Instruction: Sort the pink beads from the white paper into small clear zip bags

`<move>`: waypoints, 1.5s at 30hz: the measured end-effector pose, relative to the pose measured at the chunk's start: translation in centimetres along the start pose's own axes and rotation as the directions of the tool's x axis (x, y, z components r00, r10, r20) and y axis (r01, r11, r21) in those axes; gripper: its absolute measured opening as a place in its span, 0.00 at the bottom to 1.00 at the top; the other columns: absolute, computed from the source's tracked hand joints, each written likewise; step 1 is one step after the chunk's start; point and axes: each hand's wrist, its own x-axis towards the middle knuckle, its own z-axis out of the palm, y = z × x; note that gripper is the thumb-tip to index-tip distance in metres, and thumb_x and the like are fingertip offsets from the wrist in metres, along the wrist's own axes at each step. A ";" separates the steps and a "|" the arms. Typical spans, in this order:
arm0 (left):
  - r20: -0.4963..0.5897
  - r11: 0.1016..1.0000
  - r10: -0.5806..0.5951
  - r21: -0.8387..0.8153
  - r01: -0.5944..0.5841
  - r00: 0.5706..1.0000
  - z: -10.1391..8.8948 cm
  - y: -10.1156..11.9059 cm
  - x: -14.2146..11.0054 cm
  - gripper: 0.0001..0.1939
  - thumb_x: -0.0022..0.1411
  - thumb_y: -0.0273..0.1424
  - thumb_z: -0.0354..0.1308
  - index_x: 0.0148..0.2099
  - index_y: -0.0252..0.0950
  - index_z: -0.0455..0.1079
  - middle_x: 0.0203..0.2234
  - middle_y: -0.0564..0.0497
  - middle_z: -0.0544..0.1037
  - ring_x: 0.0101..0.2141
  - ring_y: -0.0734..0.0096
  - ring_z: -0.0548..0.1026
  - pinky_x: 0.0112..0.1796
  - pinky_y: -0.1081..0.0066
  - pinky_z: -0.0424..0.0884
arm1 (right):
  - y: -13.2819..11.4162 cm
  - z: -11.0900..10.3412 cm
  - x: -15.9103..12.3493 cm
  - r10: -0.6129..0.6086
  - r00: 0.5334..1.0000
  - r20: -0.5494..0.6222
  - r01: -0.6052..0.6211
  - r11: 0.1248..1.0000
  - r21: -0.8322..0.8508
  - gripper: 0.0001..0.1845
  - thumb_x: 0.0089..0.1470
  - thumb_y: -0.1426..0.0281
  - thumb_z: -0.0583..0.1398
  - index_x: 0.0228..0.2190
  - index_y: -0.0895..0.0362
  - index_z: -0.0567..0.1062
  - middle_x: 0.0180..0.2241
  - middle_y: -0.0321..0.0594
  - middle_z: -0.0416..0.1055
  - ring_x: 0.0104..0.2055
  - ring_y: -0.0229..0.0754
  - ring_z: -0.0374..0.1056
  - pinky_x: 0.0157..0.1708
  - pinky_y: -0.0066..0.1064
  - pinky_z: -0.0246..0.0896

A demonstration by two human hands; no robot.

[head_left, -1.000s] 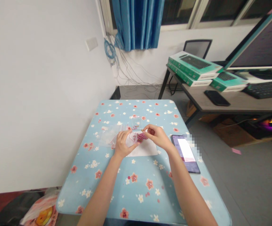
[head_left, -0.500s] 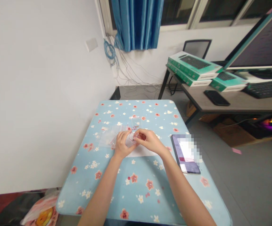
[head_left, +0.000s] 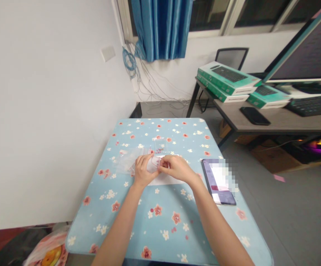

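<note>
Both my hands meet over the middle of a light blue flowered table (head_left: 166, 221). My left hand (head_left: 142, 170) and my right hand (head_left: 177, 168) pinch a small clear plastic bag (head_left: 154, 163) between their fingertips. Only a hint of the pink beads inside shows, since my right hand covers most of the bag. Under the hands lies a white sheet of paper (head_left: 164, 179). More clear plastic bags (head_left: 127, 159) lie just left of my left hand, and a small clear packet (head_left: 160, 145) lies behind the hands.
A smartphone (head_left: 218, 181) lies on the table to the right of my right hand. A desk (head_left: 274, 120) at the right carries green keyboard boxes (head_left: 228, 79), a black phone (head_left: 254, 115), a keyboard and a monitor. A white wall runs along the left.
My right hand has moved left and down over the bag, hiding the pink beads that showed a second ago. The left hand has barely shifted.
</note>
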 end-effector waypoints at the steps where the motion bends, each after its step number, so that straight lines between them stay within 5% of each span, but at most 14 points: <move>1: -0.006 1.000 -0.006 -0.001 0.006 1.000 -0.1 0.0 0.0 0.28 0.50 0.39 0.65 0.52 0.37 0.65 0.41 0.44 0.77 0.42 0.58 0.73 0.44 0.58 0.68 | 0.0 0.0 0.0 -0.005 1.000 -0.001 0.005 1.000 0.007 0.06 0.51 0.68 0.59 0.25 0.56 0.73 0.24 0.35 0.69 0.26 0.35 0.61 0.26 0.27 0.45; 5: -0.004 0.986 -0.137 -0.100 0.135 0.991 -0.7 0.1 0.1 0.30 0.49 0.42 0.66 0.52 0.37 0.66 0.40 0.44 0.76 0.41 0.60 0.74 0.43 0.60 0.71 | 0.3 -0.1 0.0 -0.001 1.000 -0.025 0.001 1.000 0.025 0.07 0.53 0.69 0.57 0.27 0.57 0.74 0.25 0.35 0.69 0.26 0.34 0.60 0.26 0.27 0.45; 8: 0.038 0.909 -0.321 -0.269 0.319 0.946 -0.8 -0.3 0.3 0.21 0.54 0.41 0.61 0.48 0.37 0.69 0.37 0.47 0.77 0.37 0.66 0.75 0.40 0.65 0.72 | 0.7 -0.2 0.0 0.001 0.999 -0.034 0.001 0.999 0.043 0.09 0.55 0.68 0.56 0.27 0.57 0.73 0.25 0.35 0.69 0.26 0.34 0.60 0.26 0.27 0.45; 11: 0.091 0.752 -0.500 -0.448 0.484 0.861 -0.8 -0.8 0.6 0.13 0.54 0.40 0.61 0.37 0.35 0.72 0.28 0.50 0.76 0.31 0.70 0.75 0.35 0.70 0.72 | 1.0 -0.2 0.1 0.004 0.999 -0.039 -0.002 0.998 0.059 0.09 0.56 0.68 0.56 0.28 0.57 0.74 0.25 0.35 0.69 0.26 0.34 0.60 0.26 0.26 0.45; 15: 0.237 0.436 -0.647 -0.665 0.606 0.725 -0.9 -0.9 1.0 0.14 0.48 0.39 0.66 0.30 0.35 0.69 0.23 0.54 0.74 0.25 0.76 0.72 0.30 0.76 0.69 | 1.1 0.1 0.1 -0.002 0.999 -0.034 0.004 0.998 0.068 0.09 0.55 0.66 0.58 0.28 0.57 0.74 0.26 0.35 0.70 0.26 0.35 0.61 0.27 0.26 0.47; 18: 0.315 0.264 -0.667 -0.748 0.609 0.675 -1.2 -0.7 1.2 0.15 0.46 0.38 0.67 0.30 0.35 0.69 0.24 0.54 0.76 0.24 0.79 0.72 0.30 0.78 0.68 | 1.1 0.1 0.2 -0.022 0.999 -0.035 0.025 0.996 0.085 0.10 0.56 0.66 0.57 0.27 0.57 0.74 0.26 0.36 0.70 0.27 0.35 0.61 0.28 0.27 0.48; 21: 0.362 0.193 -0.660 -0.765 0.614 0.659 -1.5 -0.4 1.3 0.14 0.46 0.37 0.68 0.30 0.35 0.69 0.24 0.54 0.76 0.23 0.80 0.72 0.28 0.79 0.67 | 1.1 0.1 0.2 -0.040 0.998 -0.055 0.047 0.992 0.116 0.11 0.58 0.67 0.56 0.27 0.57 0.74 0.27 0.36 0.71 0.27 0.35 0.62 0.28 0.26 0.49; 31: 0.324 0.246 -0.667 -0.754 0.609 0.671 -1.3 0.4 1.2 0.16 0.45 0.42 0.67 0.28 0.33 0.73 0.21 0.51 0.77 0.24 0.75 0.72 0.30 0.75 0.69 | 1.2 0.0 0.2 -0.089 0.993 -0.080 0.103 0.974 0.200 0.11 0.58 0.67 0.55 0.27 0.57 0.72 0.27 0.35 0.69 0.27 0.35 0.61 0.29 0.27 0.52; 40: 0.180 0.394 -0.649 -0.752 0.529 0.739 -1.3 0.6 0.9 0.11 0.51 0.38 0.64 0.27 0.35 0.73 0.21 0.52 0.77 0.26 0.75 0.73 0.33 0.75 0.68 | 0.9 0.0 0.1 -0.100 0.989 -0.111 0.124 0.964 0.233 0.10 0.58 0.67 0.56 0.28 0.56 0.73 0.27 0.35 0.67 0.27 0.35 0.60 0.29 0.27 0.53; 45: 0.236 0.403 -0.610 -0.730 0.552 0.757 -1.1 0.8 0.8 0.12 0.48 0.39 0.66 0.28 0.34 0.73 0.22 0.51 0.77 0.26 0.73 0.73 0.32 0.74 0.68 | 0.9 0.2 0.2 -0.110 0.987 -0.120 0.137 0.961 0.242 0.09 0.58 0.67 0.56 0.29 0.57 0.73 0.27 0.35 0.67 0.27 0.35 0.60 0.29 0.27 0.52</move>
